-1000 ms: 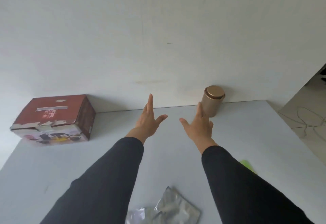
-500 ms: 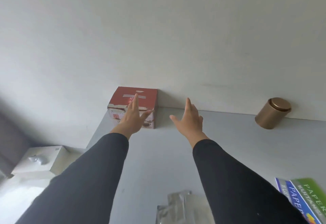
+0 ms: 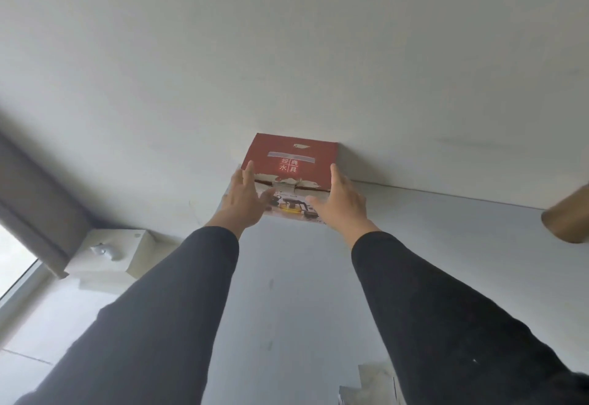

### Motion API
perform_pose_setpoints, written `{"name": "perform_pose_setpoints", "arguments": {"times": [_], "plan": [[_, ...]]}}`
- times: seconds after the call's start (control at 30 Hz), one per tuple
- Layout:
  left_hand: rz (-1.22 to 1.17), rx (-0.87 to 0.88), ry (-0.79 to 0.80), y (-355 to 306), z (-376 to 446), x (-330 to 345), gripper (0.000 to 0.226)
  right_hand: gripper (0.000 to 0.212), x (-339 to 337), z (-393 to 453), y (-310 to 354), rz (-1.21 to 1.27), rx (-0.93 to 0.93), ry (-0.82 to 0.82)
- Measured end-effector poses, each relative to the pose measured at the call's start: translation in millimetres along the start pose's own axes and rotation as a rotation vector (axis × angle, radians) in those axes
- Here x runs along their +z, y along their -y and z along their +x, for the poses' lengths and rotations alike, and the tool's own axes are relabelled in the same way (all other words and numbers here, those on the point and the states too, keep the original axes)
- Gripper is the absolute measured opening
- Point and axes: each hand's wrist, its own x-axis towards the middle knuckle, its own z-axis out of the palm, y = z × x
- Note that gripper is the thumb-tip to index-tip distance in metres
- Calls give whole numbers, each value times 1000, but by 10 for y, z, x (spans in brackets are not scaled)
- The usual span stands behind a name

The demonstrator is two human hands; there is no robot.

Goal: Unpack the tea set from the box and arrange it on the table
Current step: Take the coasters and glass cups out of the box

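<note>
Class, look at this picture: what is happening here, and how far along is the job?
A person in dark sleeves reaches both arms toward a red box at the back of the grey table, against the wall. The left hand and right hand, fingers straight, are at its two front corners. The box is not yet unpacked. A gold canister shows at the right edge.

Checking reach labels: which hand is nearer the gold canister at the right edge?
Right. The right hand is at the red box, on the side facing the gold canister; the left hand is beyond it.
</note>
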Motion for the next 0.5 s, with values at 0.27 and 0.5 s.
{"name": "perform_pose_setpoints", "arguments": {"times": [0.27,0.5], "plan": [[-132,40,71,164,432,-70,71,84,239,243,142,-8,113,-30],[-298,2,105,218,609,-132,56,80,382,331,263,-14,188,-84]]}}
